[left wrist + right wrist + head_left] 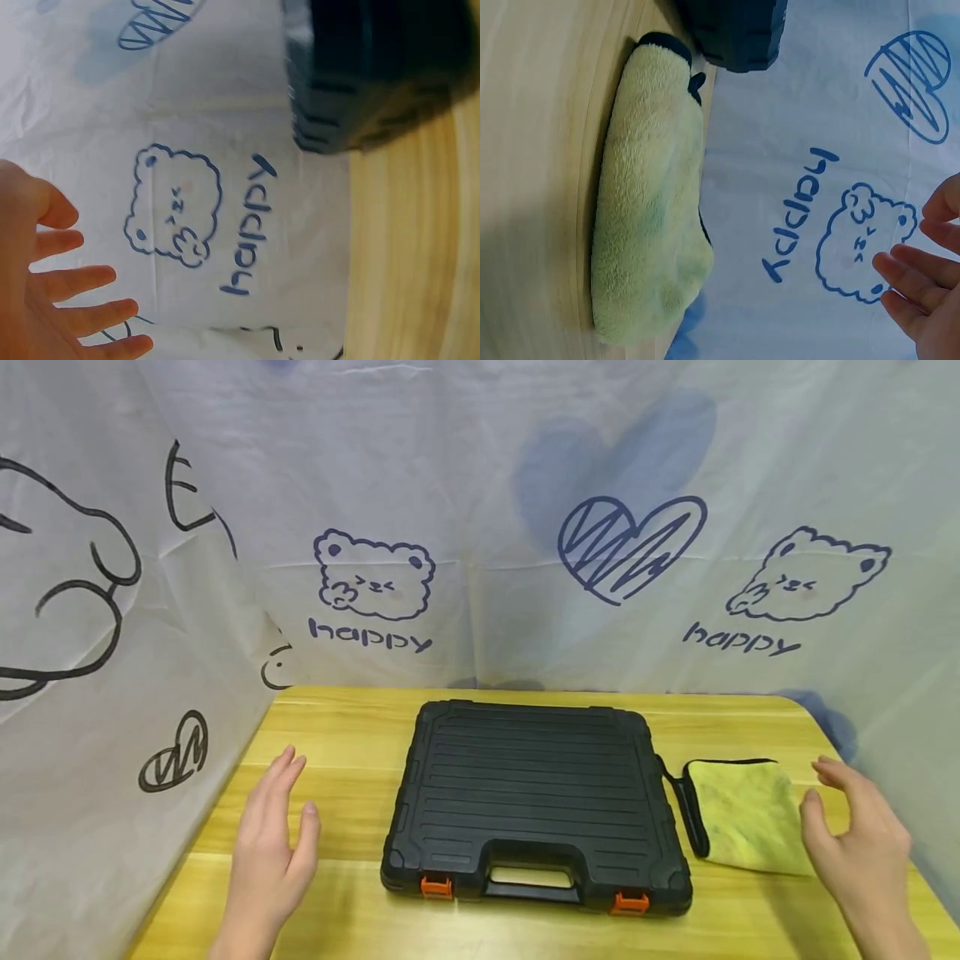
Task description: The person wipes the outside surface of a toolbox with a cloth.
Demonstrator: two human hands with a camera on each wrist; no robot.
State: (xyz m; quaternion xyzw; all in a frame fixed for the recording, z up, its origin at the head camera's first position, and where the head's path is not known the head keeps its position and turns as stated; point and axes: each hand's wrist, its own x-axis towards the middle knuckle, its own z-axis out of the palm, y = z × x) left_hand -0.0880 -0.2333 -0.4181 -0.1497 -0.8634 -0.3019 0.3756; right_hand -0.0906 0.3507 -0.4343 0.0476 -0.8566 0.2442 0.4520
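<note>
A black plastic tool case (532, 785) lies closed on the wooden table, its handle and two orange latches (437, 887) facing the near edge. To its right is a folded yellow-green fluffy cloth (750, 818) with black edging and a black loop; the right wrist view shows the cloth (652, 202) from the side. My left hand (268, 843) hovers left of the case, fingers extended and holding nothing. Over the right end of the table, beside the cloth, my right hand (858, 843) is raised with loosely bent fingers and nothing in its grasp.
The yellow wood-grain table (345, 727) meets a white fabric backdrop (495, 527) at the back. This fabric, printed with bears, hearts and the word "happy", also hangs along the left and right sides.
</note>
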